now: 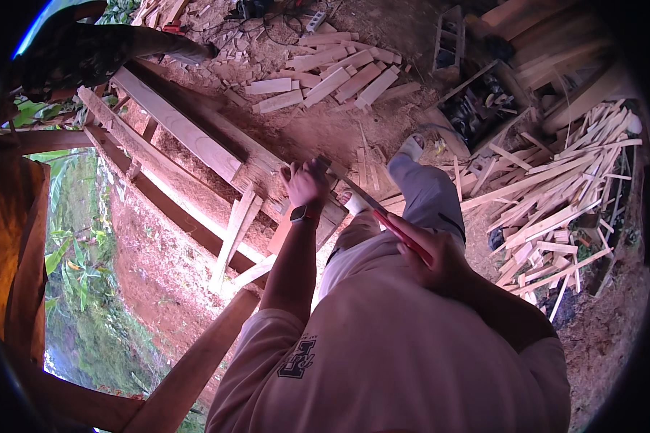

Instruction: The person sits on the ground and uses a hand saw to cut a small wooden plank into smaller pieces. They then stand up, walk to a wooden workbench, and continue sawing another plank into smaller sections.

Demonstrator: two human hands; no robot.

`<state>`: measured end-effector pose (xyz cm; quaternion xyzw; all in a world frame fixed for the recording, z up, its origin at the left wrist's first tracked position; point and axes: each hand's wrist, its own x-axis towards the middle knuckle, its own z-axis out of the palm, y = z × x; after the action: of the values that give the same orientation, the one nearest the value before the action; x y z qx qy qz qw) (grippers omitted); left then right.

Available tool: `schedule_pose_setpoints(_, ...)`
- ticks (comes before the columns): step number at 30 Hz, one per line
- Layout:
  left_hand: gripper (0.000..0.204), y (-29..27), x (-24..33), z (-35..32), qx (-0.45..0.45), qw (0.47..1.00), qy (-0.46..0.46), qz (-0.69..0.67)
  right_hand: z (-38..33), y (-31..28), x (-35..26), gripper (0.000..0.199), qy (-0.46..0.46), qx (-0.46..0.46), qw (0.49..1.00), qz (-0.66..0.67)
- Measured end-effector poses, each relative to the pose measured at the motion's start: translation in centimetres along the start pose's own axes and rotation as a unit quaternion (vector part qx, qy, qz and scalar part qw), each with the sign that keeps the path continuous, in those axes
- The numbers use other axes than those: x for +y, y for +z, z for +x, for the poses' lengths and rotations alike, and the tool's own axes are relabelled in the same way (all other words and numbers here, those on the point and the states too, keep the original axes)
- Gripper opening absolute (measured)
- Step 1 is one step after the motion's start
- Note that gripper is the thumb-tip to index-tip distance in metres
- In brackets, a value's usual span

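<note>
My right hand point(435, 252) is closed around the red handle of a saw point(406, 234), seen nearly edge-on. Its long, narrow metal blade slants up and left toward my left hand point(308, 186). That hand, with a dark watch point(300, 213) on its wrist, rests with curled fingers at the near end of a wooden bench point(267, 160). Something small and dark shows by its fingertips, and what it grips is hidden. A thick plank point(177, 124) lies lengthwise along the bench, beyond my left hand.
Cut boards point(332, 76) lie scattered on the sawdust-covered ground ahead. A big heap of thin offcuts point(556, 209) is at right, beside a framed machine point(484, 105). Another person's arm point(170, 47) reaches in at upper left. Wooden rails point(195, 361) stand at lower left.
</note>
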<state>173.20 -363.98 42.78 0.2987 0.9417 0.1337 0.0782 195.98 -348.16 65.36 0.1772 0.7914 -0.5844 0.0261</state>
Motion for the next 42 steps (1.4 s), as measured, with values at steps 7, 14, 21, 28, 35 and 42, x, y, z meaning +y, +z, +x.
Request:
schedule_pose_setpoints(7,0.030,2.4,-1.1,0.2,0.038,0.997,0.056,0.023,7.2,5.0,5.4,0.051,-0.044,0.010,0.999,0.018)
schedule_pose_setpoints(14,0.037,1.8,-0.5,0.2,0.011,1.000,0.018,0.015,6.9,4.3,5.1,0.050,-0.097,0.048,0.993,0.040)
schedule_pose_setpoints(21,0.040,1.0,-0.6,0.2,0.001,1.000,-0.018,-0.018,1.4,-0.7,-0.7,0.049,0.027,-0.028,0.999,-0.004)
schedule_pose_setpoints(28,0.034,0.0,0.7,0.2,-0.014,1.000,-0.005,-0.020,12.7,6.5,6.6,0.046,-0.028,0.014,0.999,0.018)
schedule_pose_setpoints(35,0.040,1.2,0.1,0.0,0.016,0.999,-0.016,-0.035,2.4,1.9,2.9,0.048,-0.055,0.043,0.997,-0.017)
schedule_pose_setpoints(42,0.039,2.1,-0.3,0.2,0.007,1.000,-0.001,-0.022,5.7,3.9,4.2,0.048,-0.110,0.083,0.990,0.020)
